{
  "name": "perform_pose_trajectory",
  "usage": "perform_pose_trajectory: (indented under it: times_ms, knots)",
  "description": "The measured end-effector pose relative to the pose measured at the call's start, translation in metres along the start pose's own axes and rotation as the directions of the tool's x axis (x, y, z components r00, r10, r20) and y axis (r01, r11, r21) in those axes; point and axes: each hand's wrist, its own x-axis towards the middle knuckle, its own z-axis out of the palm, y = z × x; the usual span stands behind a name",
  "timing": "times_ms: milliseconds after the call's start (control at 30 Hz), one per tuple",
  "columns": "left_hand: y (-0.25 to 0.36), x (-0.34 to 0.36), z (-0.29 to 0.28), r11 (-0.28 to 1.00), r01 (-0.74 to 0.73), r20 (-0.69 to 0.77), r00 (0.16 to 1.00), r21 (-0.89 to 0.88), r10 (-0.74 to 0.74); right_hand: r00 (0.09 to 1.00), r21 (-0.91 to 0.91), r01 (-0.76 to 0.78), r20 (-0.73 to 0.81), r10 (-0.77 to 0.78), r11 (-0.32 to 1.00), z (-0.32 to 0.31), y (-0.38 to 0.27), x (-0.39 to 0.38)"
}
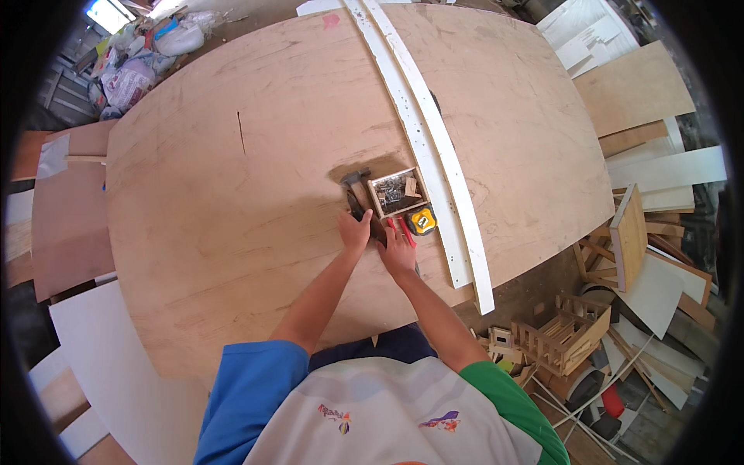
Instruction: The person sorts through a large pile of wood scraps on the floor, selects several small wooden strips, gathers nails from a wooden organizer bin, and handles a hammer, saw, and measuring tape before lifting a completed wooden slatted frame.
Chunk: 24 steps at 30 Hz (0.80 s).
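Observation:
A hammer (359,186) with a dark head and a long handle lies slanted on the plywood table top (256,201). My left hand (356,232) closes on its handle from the left, beside a dark piece that I cannot make out. Around the handle's lower end are the fingers of my right hand (399,253), closed and partly hidden. Red-handled pliers (406,232) lie against that hand. Just beyond stands a small wooden box (386,211) of nails or screws with a wood scrap in it. A yellow and black tape measure (421,221) sits at the box's near right corner.
Two long white strips (418,128) run across the table right of the tools, overhanging the near edge. Wooden crates (564,333), boards (635,89) and offcuts pile up at the right. Bags (132,81) lie at the far left, with panels (116,349) nearer.

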Motion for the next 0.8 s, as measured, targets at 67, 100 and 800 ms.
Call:
perform_pose_trajectory:
  times_ms: [67, 100, 800]
  knots:
    - [-0.005, -0.004, -0.004, 0.996, -0.058, -0.029, 0.998, -0.066, 0.056, 1.000, 0.033, 0.006, 0.017, -0.007, 0.999, -0.004, 0.004, -0.002]
    - [-0.008, -0.008, -0.010, 0.994, -0.066, -0.008, 0.998, -0.083, 0.065, 1.000, 0.052, 0.017, 0.019, -0.019, 0.998, -0.005, 0.007, -0.002]
    - [-0.076, -0.246, -0.123, 0.867, 0.135, -0.171, 0.955, -0.480, -0.243, 0.665, 0.481, 0.650, 0.015, -0.747, 0.589, 0.015, -0.009, -0.075]
